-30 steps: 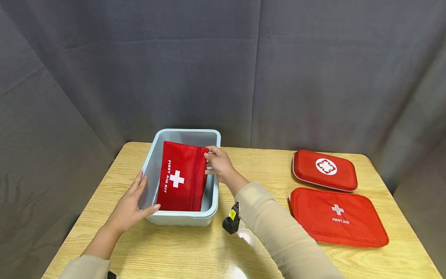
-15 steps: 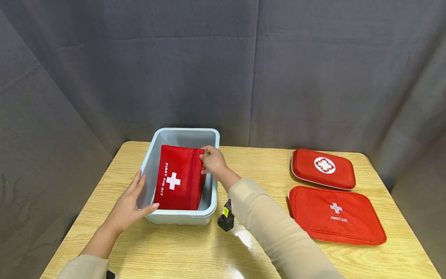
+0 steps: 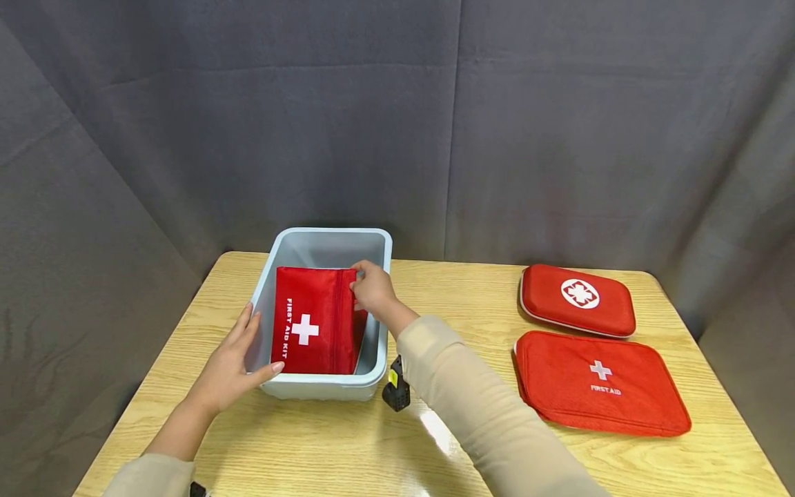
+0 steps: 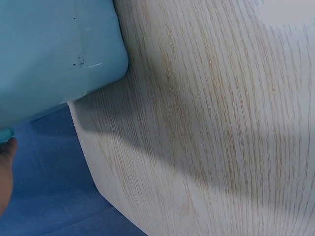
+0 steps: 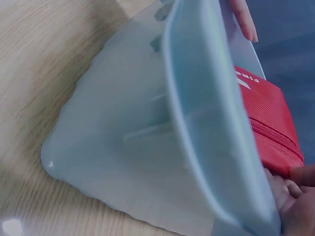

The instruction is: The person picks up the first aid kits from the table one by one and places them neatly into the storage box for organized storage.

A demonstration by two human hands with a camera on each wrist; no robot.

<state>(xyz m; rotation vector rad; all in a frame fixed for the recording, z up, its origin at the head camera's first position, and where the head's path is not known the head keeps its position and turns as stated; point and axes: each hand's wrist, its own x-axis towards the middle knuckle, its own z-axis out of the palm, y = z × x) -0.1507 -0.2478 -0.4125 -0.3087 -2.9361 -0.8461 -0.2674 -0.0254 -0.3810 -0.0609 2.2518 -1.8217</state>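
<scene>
A red zippered first aid pouch (image 3: 310, 321) with a white cross stands tilted inside the pale blue-grey plastic bin (image 3: 385, 348). My right hand (image 3: 375, 291) pinches the pouch's upper right edge beside the zipper; in the right wrist view, the right hand (image 5: 298, 199) shows thumb and fingers on the zipper side of the pouch (image 5: 273, 115). My left hand (image 3: 226, 369) rests at the bin's near left corner, with fairly straight fingers along the left rim and the thumb over the near rim. The pouch's lower part is hidden by the bin wall.
To the right on the wooden table (image 3: 298, 449) lie a red hard-shell first aid case (image 3: 605, 304) and, nearer, a flat red first aid bag (image 3: 602, 400). A grey curtain (image 3: 335, 145) hangs behind the table.
My right hand has moved a little left and down, taking the pouch lower and leftward in the bin. The pouch now sits straighter. My left hand stays at the bin's corner.
</scene>
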